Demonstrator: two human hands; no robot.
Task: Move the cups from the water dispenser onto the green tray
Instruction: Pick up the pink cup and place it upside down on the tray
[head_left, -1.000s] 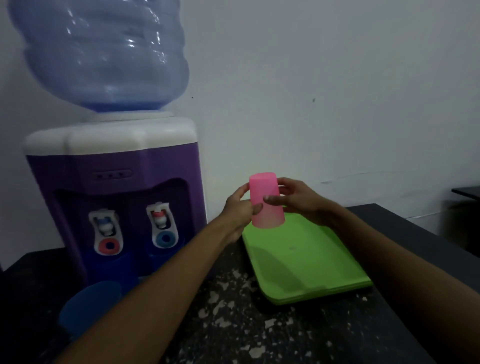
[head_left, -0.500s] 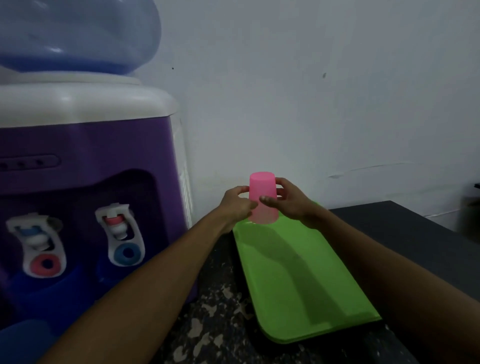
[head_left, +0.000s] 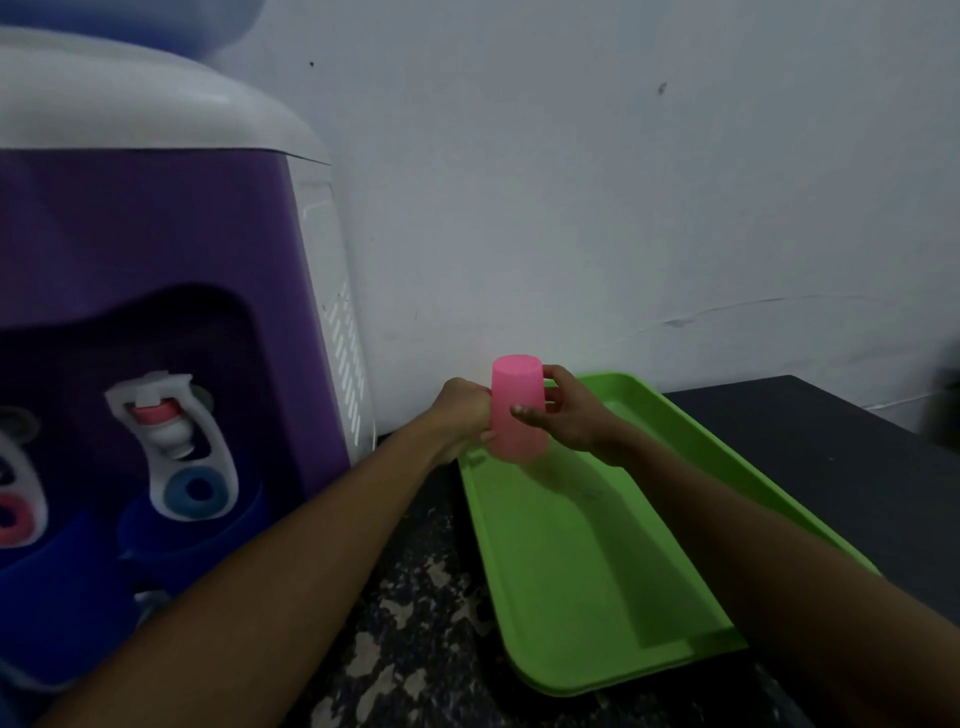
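I am holding the pink cup (head_left: 518, 410) upside down in my left hand (head_left: 464, 415) and right hand (head_left: 569, 413), over the far left corner of the green tray (head_left: 597, 571). Best: lowering it level, rim flat.

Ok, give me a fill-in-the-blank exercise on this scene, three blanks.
1. The pink cup is held with its closed base facing ____.
2. The cup hangs over the far end of the ____ tray.
3. The cup is gripped by ____ hands: left hand, right hand.

Missing words: up; green; both
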